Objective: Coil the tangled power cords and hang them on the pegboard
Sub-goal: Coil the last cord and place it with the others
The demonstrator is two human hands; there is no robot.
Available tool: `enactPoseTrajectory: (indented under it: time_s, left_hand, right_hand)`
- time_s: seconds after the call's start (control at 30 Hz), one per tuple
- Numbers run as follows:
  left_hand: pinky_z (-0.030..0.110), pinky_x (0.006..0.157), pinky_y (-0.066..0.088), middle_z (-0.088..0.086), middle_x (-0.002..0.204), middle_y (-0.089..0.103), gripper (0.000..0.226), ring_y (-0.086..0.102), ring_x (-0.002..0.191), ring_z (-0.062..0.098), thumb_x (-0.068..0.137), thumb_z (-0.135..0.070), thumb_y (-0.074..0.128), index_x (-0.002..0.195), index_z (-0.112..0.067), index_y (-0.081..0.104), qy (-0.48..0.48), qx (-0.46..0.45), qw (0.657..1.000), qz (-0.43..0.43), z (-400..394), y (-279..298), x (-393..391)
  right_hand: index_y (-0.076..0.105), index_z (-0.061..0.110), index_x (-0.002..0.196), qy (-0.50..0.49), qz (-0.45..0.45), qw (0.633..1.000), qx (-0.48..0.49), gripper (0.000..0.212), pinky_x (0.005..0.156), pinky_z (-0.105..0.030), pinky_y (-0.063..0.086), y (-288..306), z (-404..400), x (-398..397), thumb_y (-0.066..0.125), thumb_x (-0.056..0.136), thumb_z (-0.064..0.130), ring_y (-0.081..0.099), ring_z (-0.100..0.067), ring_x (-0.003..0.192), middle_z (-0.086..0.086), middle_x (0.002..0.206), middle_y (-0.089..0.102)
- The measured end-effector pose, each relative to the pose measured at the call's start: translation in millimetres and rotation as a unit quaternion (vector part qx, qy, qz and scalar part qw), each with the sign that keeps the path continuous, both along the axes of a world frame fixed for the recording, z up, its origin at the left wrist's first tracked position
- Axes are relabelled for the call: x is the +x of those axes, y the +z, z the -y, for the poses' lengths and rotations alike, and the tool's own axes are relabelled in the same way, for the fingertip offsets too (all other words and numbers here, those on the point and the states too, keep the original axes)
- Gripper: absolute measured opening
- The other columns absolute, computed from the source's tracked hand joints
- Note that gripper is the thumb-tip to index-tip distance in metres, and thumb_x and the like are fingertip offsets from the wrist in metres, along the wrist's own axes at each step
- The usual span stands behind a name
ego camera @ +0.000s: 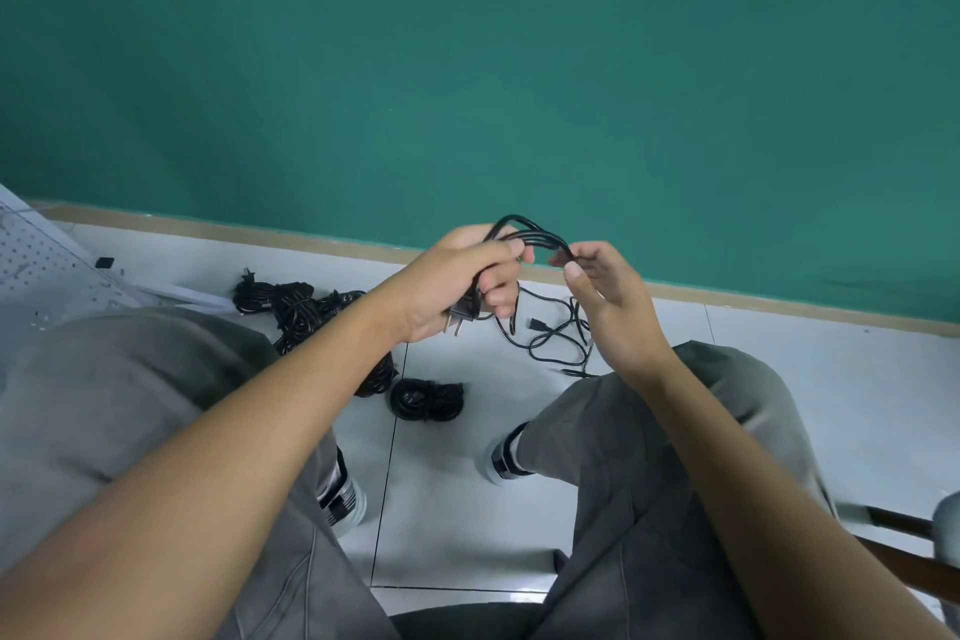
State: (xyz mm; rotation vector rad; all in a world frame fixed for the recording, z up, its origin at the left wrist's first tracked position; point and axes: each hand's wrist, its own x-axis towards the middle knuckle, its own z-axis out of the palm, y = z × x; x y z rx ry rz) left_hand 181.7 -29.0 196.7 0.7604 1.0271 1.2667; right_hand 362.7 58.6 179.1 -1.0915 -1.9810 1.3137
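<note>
A green wall (519,68) is seen behind a white tiled floor (467,509), and a white pegboard (36,265) is leaned at the floor's left edge. A heap of tangled black power cords (306,312) is spread on the floor near the wall, just beside the pegboard, with one small coiled cord (427,399) laid apart, nearer the person's feet. A black power cord (530,231) is gripped in gathered loops by the left hand (457,281), its plug (460,314) seen below the palm, while one strand is pinched by the right hand (605,291) and the loose remainder is trailed onto the floor.
</note>
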Motion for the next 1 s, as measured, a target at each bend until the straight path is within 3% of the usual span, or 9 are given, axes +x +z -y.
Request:
enactPoseTrajectory:
  time_s: [0.17, 0.3, 0.37, 0.53, 0.63, 0.73, 0.87, 0.93, 1.0]
  left_hand:
    - [0.028, 0.054, 0.041, -0.006, 0.052, 0.030, 0.017, 0.030, 0.050, 0.013, 0.110, -0.019, 0.045, 0.095, -0.011, 0.050, 0.022, -0.006, 1.000, 0.014, -5, 0, 1]
    - [0.038, 0.070, 0.046, -0.008, 0.063, 0.049, 0.029, 0.045, 0.055, 0.013, 0.107, -0.041, 0.047, 0.119, -0.015, 0.046, 0.030, 0.004, 0.981, -0.192, -9, -8, -4]
    - [0.040, 0.074, 0.047, -0.009, 0.075, 0.057, 0.027, 0.048, 0.057, 0.013, 0.108, -0.040, 0.045, 0.123, -0.018, 0.046, 0.037, 0.010, 0.975, -0.220, -9, -8, -4]
    - [0.024, 0.069, 0.052, 0.001, 0.102, 0.069, 0.027, 0.062, 0.078, 0.015, 0.113, -0.027, 0.039, 0.106, -0.010, 0.060, 0.115, 0.004, 0.976, -0.185, -11, -5, 1]
    - [0.017, 0.064, 0.051, -0.002, 0.098, 0.068, 0.028, 0.064, 0.077, 0.010, 0.113, -0.025, 0.039, 0.109, -0.006, 0.059, 0.134, -0.018, 0.975, -0.174, -11, -3, 4]
    - [0.027, 0.069, 0.058, 0.002, 0.101, 0.067, 0.016, 0.069, 0.079, 0.012, 0.112, -0.021, 0.041, 0.103, -0.012, 0.051, 0.141, 0.012, 0.966, -0.215, -13, -7, 5]
    - [0.028, 0.070, 0.059, 0.001, 0.089, 0.069, 0.011, 0.076, 0.079, 0.021, 0.111, -0.019, 0.044, 0.102, -0.013, 0.048, 0.150, 0.035, 0.948, -0.279, -9, -10, 7]
    - [0.030, 0.069, 0.058, 0.005, 0.092, 0.072, 0.008, 0.076, 0.079, 0.027, 0.111, -0.019, 0.045, 0.109, -0.014, 0.051, 0.137, 0.036, 0.958, -0.249, -8, -9, 9]
    - [0.040, 0.078, 0.062, 0.017, 0.104, 0.075, 0.011, 0.077, 0.085, 0.036, 0.111, -0.019, 0.043, 0.117, -0.015, 0.052, 0.111, 0.021, 0.982, -0.150, -7, -6, 14]
  right_hand:
    - [0.064, 0.014, 0.096, -0.071, -0.040, 0.996, -0.046, 0.010, 0.096, -0.043, 0.058, 7, -6, -12, 0.061, 0.101, 0.006, 0.073, -0.021, 0.093, -0.014, 0.100, 0.073]
    - [0.065, 0.011, 0.099, -0.090, -0.090, 0.989, -0.077, 0.006, 0.079, -0.044, 0.064, 16, -2, -22, 0.061, 0.101, 0.007, 0.077, -0.026, 0.086, -0.020, 0.108, 0.071]
    - [0.065, 0.007, 0.103, -0.102, -0.113, 0.984, -0.090, 0.004, 0.074, -0.043, 0.064, 21, 2, -27, 0.061, 0.101, 0.007, 0.077, -0.027, 0.084, -0.020, 0.109, 0.069]
    - [0.065, 0.007, 0.101, -0.160, -0.143, 0.968, -0.131, 0.005, 0.068, -0.028, 0.062, 29, 10, -43, 0.068, 0.097, 0.005, 0.073, -0.010, 0.076, -0.011, 0.101, 0.063]
    - [0.065, 0.004, 0.100, -0.174, -0.152, 0.961, -0.153, 0.005, 0.069, -0.028, 0.062, 32, 12, -50, 0.066, 0.097, 0.002, 0.073, -0.009, 0.076, -0.011, 0.094, 0.063]
    - [0.066, 0.005, 0.096, -0.187, -0.147, 0.959, -0.155, 0.002, 0.073, -0.036, 0.064, 36, 10, -54, 0.067, 0.097, 0.004, 0.072, -0.022, 0.086, -0.009, 0.085, 0.062]
    - [0.066, -0.002, 0.098, -0.176, -0.113, 0.963, -0.169, 0.012, 0.077, -0.042, 0.064, 40, 6, -56, 0.066, 0.099, 0.011, 0.073, -0.020, 0.075, -0.013, 0.086, 0.061]
    - [0.065, -0.005, 0.102, -0.174, -0.096, 0.962, -0.189, 0.017, 0.078, -0.043, 0.065, 42, 5, -56, 0.064, 0.100, 0.012, 0.069, -0.012, 0.062, -0.011, 0.080, 0.062]
    - [0.066, -0.003, 0.101, -0.181, -0.091, 0.957, -0.205, 0.016, 0.074, -0.038, 0.065, 48, 5, -57, 0.063, 0.101, 0.012, 0.067, -0.008, 0.055, -0.006, 0.076, 0.064]
